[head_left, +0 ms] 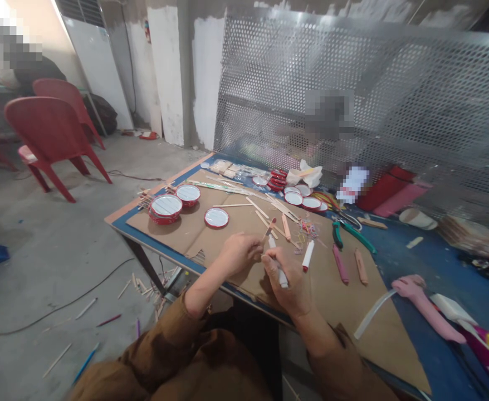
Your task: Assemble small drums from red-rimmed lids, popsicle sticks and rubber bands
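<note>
My left hand is closed around a thin wooden stick, whose upper end is coloured red and points up and away. Close beside it, my right hand grips a white marker slanted through its fingers. Both hands are over the cardboard sheet near the table's front edge. A white marker with a red end lies just right of them, and a peach marker lies beyond. Loose wooden sticks are scattered ahead. A red-rimmed white disc lies to the left.
Red-rimmed drums stand at the table's left. Teal-handled pliers, a mauve marker and a pink glue gun lie to the right. A perforated metal panel closes the back. Red chairs stand left, near a person.
</note>
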Motion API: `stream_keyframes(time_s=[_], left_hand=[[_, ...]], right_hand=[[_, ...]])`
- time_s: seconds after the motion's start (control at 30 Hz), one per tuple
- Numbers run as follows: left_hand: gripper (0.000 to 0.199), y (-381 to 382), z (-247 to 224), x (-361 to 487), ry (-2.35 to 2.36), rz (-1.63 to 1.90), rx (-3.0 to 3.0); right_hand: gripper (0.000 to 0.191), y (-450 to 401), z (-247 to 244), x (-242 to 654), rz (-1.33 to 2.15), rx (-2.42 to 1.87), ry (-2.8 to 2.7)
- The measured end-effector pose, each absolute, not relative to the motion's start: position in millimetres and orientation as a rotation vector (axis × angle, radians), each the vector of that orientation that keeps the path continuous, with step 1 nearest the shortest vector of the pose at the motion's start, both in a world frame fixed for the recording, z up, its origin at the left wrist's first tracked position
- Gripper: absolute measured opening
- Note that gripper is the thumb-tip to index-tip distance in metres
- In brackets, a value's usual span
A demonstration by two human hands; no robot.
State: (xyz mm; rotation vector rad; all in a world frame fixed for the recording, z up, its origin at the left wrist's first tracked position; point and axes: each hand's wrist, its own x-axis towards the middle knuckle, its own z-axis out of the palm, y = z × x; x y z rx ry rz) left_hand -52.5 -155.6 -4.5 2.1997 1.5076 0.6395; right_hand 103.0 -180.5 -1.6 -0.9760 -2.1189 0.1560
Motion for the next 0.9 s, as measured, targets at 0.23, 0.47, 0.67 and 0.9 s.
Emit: stream_keyframes(time_s=[0.23, 0.47, 0.67, 0.9], left_hand=[[0.022, -156, -2, -52, 1.522, 0.621, 2.195], [0.023, -155, -4, -52, 1.512, 0.656, 2.204], [0.023, -156, -5, -52, 1.518, 0.660, 2.198], [0.023, -156, -7, -53, 1.527, 0.690, 2.197]], right_hand=[[0.028, -181, 0, 103, 0.180, -0.984, -2.140], [0.025, -180, -2, 103, 0.153, -0.957, -2.117], [0.023, -180, -10, 106, 0.112, -1.006, -1.954], [0.015, -179, -8, 103, 0.073, -1.002, -1.908]])
